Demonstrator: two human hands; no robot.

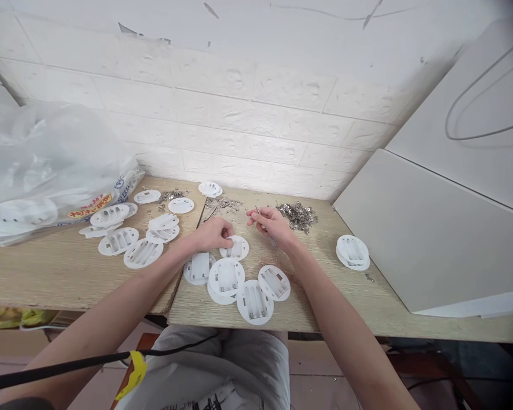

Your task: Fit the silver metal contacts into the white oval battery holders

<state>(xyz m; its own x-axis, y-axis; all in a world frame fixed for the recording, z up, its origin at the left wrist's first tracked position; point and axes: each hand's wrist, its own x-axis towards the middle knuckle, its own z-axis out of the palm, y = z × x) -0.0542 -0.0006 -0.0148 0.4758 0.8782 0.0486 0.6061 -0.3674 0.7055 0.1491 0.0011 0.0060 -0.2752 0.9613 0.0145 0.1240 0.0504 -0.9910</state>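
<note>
My left hand (214, 233) is closed on the edge of a round white plastic battery holder (237, 249) lying on the wooden table (333, 296). My right hand (267, 222) hovers just right of it, fingers pinched on thin tweezers (257, 212). Several more white holders (239, 285) lie in a cluster in front of my hands. A pile of small metal contacts (298, 215) sits just beyond my right hand.
More white holders (132, 239) are spread at the left, beside a clear plastic bag (47, 171). A small stack of holders (353, 251) lies at the right near a large white box (431, 239). A smaller heap of metal bits (226, 204) lies by the wall.
</note>
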